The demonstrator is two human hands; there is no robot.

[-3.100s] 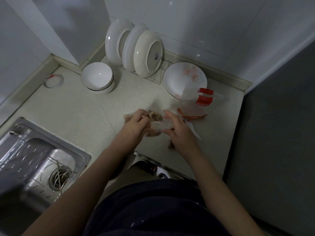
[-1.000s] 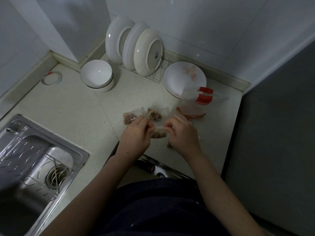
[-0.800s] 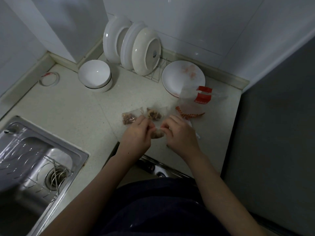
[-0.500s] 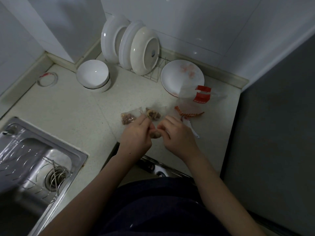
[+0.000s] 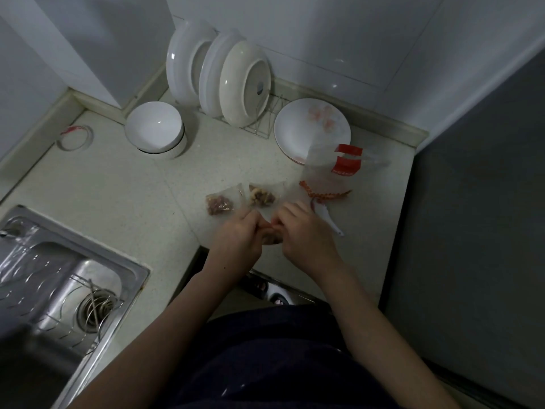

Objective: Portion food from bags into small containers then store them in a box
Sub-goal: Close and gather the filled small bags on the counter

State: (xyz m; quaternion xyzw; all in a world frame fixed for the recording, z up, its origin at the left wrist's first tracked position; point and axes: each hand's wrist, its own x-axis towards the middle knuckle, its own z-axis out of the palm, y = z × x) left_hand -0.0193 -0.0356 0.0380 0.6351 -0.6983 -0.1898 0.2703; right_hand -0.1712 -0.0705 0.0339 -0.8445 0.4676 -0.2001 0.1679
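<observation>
- A steel sink [image 5: 73, 276] is set into the near left of the pale surface [image 5: 118, 187], with a wire strainer over its drain.
- A thin ring [image 5: 75, 137] with a red mark lies flat in the far left corner.
- Two stacked white bowls [image 5: 154, 129] stand at the far side, right of the ring.
- Three white plates [image 5: 218, 75] stand on edge in a wire rack [image 5: 262, 125] against the far wall.
- A small clear filled bag [image 5: 219, 203] with reddish-brown food lies on the surface, just beyond and left of the left hand's knuckles.
- The left hand [image 5: 239, 234] has its fingers curled, pinching the left side of the held bag [image 5: 272, 238].
- A second filled bag [image 5: 262, 196] with paler pieces lies just beyond the two hands, beside the first one.
- The held bag, clear with brownish food in it, sits between the two hands near the front edge of the surface, its film rising between the fingertips.
- The right hand [image 5: 306, 231] grips the bag's right side with curled fingers, almost touching the left hand.
- A flat white plate [image 5: 312, 128] with faint pink smears lies far right.
- A large clear bag [image 5: 339, 166] with red labels overlaps the plate's near rim; a red patterned strip [image 5: 324, 194] runs along its near end.
- A white plastic piece [image 5: 331, 224] pokes out just right of the right hand; what it is cannot be told.
</observation>
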